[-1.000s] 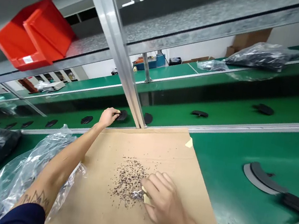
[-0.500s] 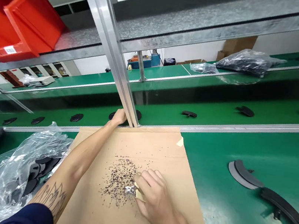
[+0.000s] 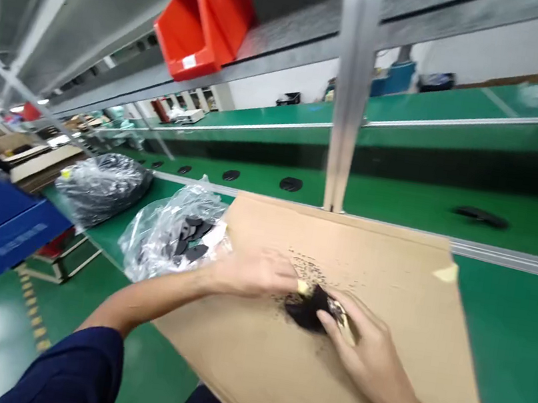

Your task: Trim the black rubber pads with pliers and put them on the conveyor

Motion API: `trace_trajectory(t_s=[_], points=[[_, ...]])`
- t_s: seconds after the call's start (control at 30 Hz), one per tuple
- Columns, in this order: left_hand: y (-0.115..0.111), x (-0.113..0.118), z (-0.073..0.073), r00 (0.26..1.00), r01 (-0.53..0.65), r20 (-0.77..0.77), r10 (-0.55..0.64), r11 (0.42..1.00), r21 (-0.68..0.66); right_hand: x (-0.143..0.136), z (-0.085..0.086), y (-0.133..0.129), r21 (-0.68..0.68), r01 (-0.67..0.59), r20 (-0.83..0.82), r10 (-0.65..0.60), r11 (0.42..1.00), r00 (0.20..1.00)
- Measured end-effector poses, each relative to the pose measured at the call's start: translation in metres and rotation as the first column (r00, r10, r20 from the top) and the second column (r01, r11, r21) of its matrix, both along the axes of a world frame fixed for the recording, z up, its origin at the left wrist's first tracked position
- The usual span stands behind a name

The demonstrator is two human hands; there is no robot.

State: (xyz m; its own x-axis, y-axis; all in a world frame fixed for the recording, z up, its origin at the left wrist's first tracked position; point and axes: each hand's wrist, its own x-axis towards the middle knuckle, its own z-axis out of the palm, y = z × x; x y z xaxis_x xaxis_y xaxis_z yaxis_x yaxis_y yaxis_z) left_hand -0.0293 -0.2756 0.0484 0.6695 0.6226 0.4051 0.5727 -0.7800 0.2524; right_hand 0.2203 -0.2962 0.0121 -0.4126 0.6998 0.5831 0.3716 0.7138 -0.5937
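Observation:
Above the cardboard sheet [image 3: 390, 267], my right hand [image 3: 364, 337] is closed round a metal tool [image 3: 338, 311] and grips the right side of a black part [image 3: 306, 311]. My left hand [image 3: 263, 273] is at the part's upper left, blurred by motion, its fingers closed with a pale yellow tip [image 3: 304, 287] at their ends. Whether that tip is a finger covering or a held item cannot be made out. Small black bits [image 3: 308, 261] lie scattered on the cardboard behind the part.
Left of the cardboard, a clear plastic bag [image 3: 159, 225] holds black parts. Several black parts [image 3: 290, 184] lie on the green strip behind. An upright metal post [image 3: 349, 106] stands at the cardboard's back edge. A red bin [image 3: 208, 17] sits on the upper shelf.
My left hand has come back from the green strip to the cardboard's middle. A black part is now between my hands. The view has swung left, showing blue boxes and the floor.

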Motion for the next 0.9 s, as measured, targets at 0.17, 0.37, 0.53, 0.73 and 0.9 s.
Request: trace_trajectory(t_s=[0.17, 0.37, 0.53, 0.73, 0.9], points=[[-0.031, -0.014, 0.000, 0.911, -0.204, -0.385, 0.148, 0.973, -0.108, -0.007, 0.000, 0.003, 0.049, -0.136, 0.035, 0.134, 0.990, 0.990], [-0.031, -0.134, 0.022, 0.596, -0.749, -0.507, 0.623, 0.659, -0.071, -0.007, 0.000, 0.004, 0.064, 0.038, -0.013, -0.037, 0.997, 0.999], [-0.041, -0.170, 0.021, 0.557, -0.800, -0.514, 0.653, 0.588, -0.120, -0.005, 0.001, 0.002, -0.179, 0.129, -0.028, -0.136, 0.975, 0.990], [-0.043, -0.134, 0.027, 0.754, -0.653, -0.110, 0.648, 0.757, -0.013, -0.006, 0.003, 0.005, -0.520, 0.114, -0.096, -0.191, 0.847, 0.977], [-0.040, -0.065, 0.014, 0.891, -0.355, 0.309, 0.333, 0.935, 0.019, -0.007, 0.011, 0.004, -0.682, -0.032, -0.244, -0.186, 0.731, 0.952]])
